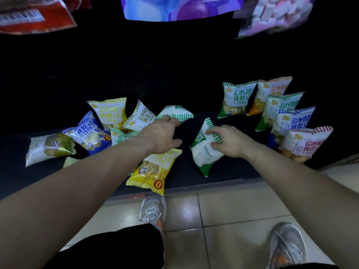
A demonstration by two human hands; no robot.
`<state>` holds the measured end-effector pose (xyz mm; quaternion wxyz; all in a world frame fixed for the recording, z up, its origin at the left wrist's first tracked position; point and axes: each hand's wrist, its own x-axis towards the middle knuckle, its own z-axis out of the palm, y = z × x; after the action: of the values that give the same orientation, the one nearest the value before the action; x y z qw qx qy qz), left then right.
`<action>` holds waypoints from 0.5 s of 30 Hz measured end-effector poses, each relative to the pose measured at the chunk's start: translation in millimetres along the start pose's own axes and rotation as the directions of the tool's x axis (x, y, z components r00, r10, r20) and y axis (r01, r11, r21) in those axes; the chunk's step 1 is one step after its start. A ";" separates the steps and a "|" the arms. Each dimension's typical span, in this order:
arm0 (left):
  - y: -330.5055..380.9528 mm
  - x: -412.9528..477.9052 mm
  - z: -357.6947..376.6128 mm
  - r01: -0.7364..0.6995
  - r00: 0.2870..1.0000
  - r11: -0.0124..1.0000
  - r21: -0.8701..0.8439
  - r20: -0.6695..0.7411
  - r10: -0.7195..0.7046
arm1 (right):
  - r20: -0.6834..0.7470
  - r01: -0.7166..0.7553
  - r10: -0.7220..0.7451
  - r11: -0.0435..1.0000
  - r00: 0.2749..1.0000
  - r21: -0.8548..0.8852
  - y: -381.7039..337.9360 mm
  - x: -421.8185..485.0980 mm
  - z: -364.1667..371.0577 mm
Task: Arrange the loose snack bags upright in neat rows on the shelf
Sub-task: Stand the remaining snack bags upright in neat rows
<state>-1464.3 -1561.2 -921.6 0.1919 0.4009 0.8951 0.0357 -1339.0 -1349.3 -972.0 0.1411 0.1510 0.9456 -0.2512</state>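
Dark shelf [231, 171], mid-frame: rear lost in shadow.
Green-and-white plastic snack bag [204, 152], centre: lay tilted on the shelf, print side turned away. The right hand [231, 140] gripped its striped top seam, fingers curled over it.
White snack bag with green striped seam [175, 112], upper centre: print unreadable. The left hand [161, 133] reached it, fingertips at the seam, thumb spread apart; whether the fingers gripped could not be told.
Row of five upright snack bags [281, 107], right: each partly covered the next.
Loose heap of yellow, blue and green snack bags [87, 131], left: part hidden under the left forearm.
Yellow snack bag [155, 171], lower centre: overhung the shelf's front edge.
Blurred packages [174, 8], top: cut off.
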 end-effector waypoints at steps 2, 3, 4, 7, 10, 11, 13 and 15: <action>2.5 1.1 1.1 0.000 1.000 1.000 0.010 0.012 0.000 | 0.024 0.006 -0.009 0.992 1.000 0.125 -3.3 -2.5 -3.3; 3.6 1.2 1.6 -0.002 1.000 1.000 0.018 0.016 0.002 | 0.047 0.003 -0.010 0.989 0.999 0.149 -5.5 -3.7 -4.7; 4.4 1.0 2.1 -0.005 1.000 1.000 0.025 0.021 0.004 | 0.068 0.006 -0.016 0.991 0.998 0.136 -7.0 -4.0 -5.0; 5.5 -0.3 3.8 -0.009 1.000 0.999 0.037 0.031 0.008 | 0.108 0.043 -0.052 0.996 0.993 0.084 -11.3 -5.2 -1.9; 4.3 -2.3 4.2 -0.009 1.000 0.999 0.046 0.030 0.007 | 0.112 0.062 -0.076 0.990 0.991 0.131 -15.3 -4.2 -0.3; 3.9 -3.1 3.9 -0.007 1.000 0.999 0.048 0.030 0.006 | 0.105 0.073 -0.084 0.992 0.991 0.107 -16.7 -3.8 -0.2; 2.3 -4.5 2.8 -0.005 1.000 0.999 0.049 0.030 0.004 | 0.070 0.085 -0.088 0.996 0.994 0.035 -19.6 -3.1 -0.1; 0.2 -5.8 1.9 -0.003 0.999 0.999 0.044 0.035 0.001 | -0.003 0.067 -0.068 0.993 0.998 -0.095 -22.3 -3.5 0.3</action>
<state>-1460.0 -1565.5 -921.5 0.1984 0.4064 0.8919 0.0091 -1343.7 -1368.7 -961.4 0.1367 0.1127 0.9615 -0.2101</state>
